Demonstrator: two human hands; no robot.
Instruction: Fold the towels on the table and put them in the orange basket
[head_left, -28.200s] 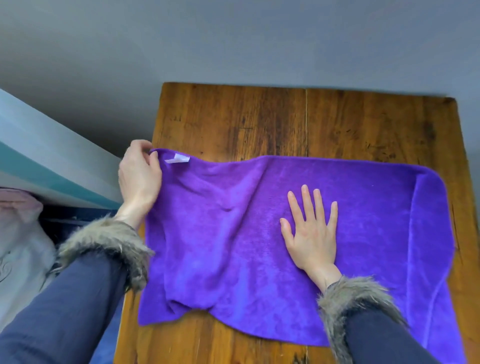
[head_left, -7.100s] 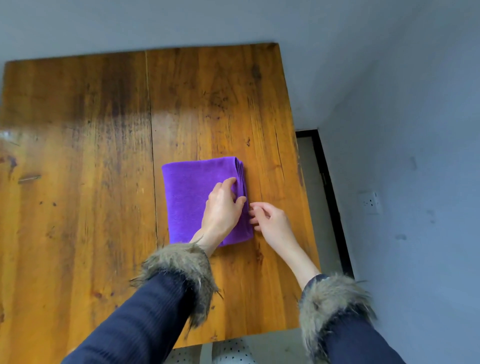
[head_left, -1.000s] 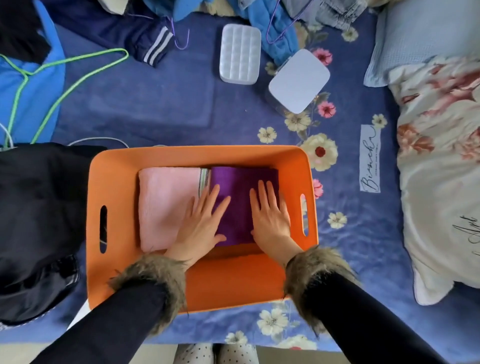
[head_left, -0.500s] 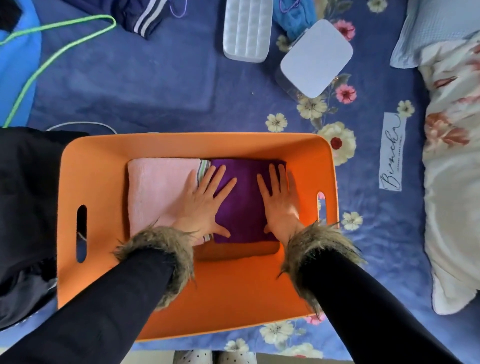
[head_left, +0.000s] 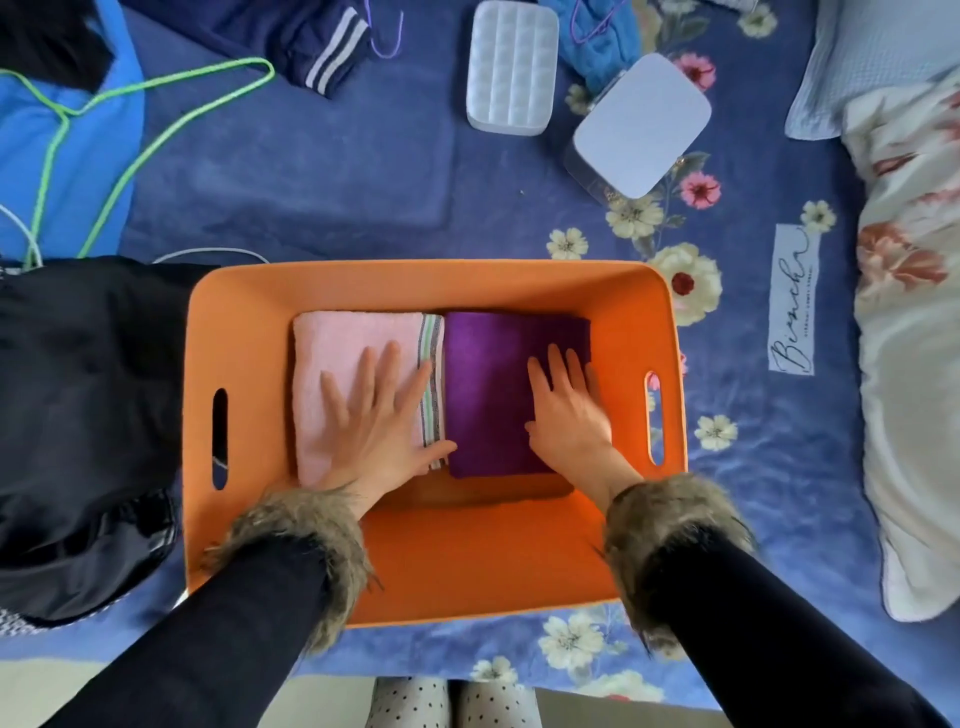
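Below, my left hand (head_left: 382, 421) lies flat, fingers (head_left: 366, 371) straight and spread, pressing the folded pink towel (head_left: 343, 345). My right hand (head_left: 563, 410) lies likewise flat on the folded purple towel (head_left: 488, 395). Both towels sit side by side, touching, under my fingers inside the orange basket (head_left: 467, 561), gripped by neither hand.

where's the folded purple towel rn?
Head view: the folded purple towel lies in the right half of the orange basket, beside the folded pink towel, under the right hand.
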